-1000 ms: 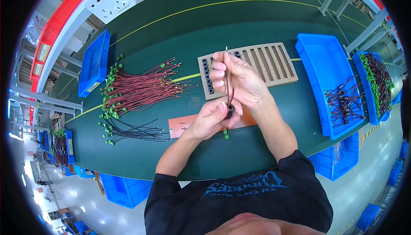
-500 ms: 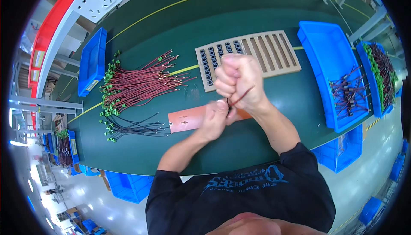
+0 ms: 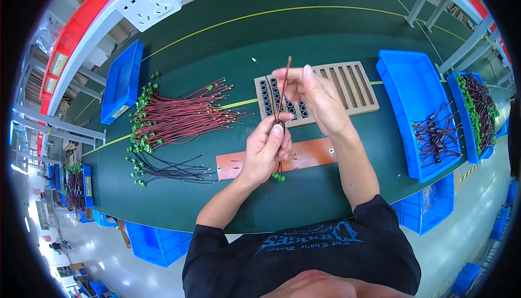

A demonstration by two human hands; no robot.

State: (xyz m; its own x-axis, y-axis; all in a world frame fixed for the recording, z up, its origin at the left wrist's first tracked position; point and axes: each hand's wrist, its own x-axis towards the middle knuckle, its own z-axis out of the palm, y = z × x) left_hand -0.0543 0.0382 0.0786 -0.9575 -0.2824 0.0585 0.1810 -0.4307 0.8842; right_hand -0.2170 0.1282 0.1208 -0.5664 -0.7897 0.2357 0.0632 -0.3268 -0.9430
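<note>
My left hand [image 3: 264, 149] is closed around a red wire [image 3: 281, 94] and a black wire, which stick up out of its grip and spread apart at their tips. Below that fist hangs a green connector [image 3: 279, 177]. My right hand [image 3: 323, 97] is raised just right of the red wire, thumb and fingers apart; whether a finger touches the wire I cannot tell. Under the hands lies an orange strip [image 3: 315, 153]. Behind them is a slotted wooden tray [image 3: 370, 107] with black ring-shaped parts [image 3: 265, 96] in its left slots, partly hidden by my right hand.
On the left lie a pile of red wires [image 3: 184, 111] with green connectors and a smaller bunch of black wires [image 3: 173, 169]. A blue bin [image 3: 119, 81] stands at the far left. At the right, another blue bin [image 3: 410, 75] holds dark wire assemblies [image 3: 437, 135].
My right hand has opened and moved away from my left. The red and black wires now stand upright from my left hand, and a green connector shows below it. The view has shifted slightly.
</note>
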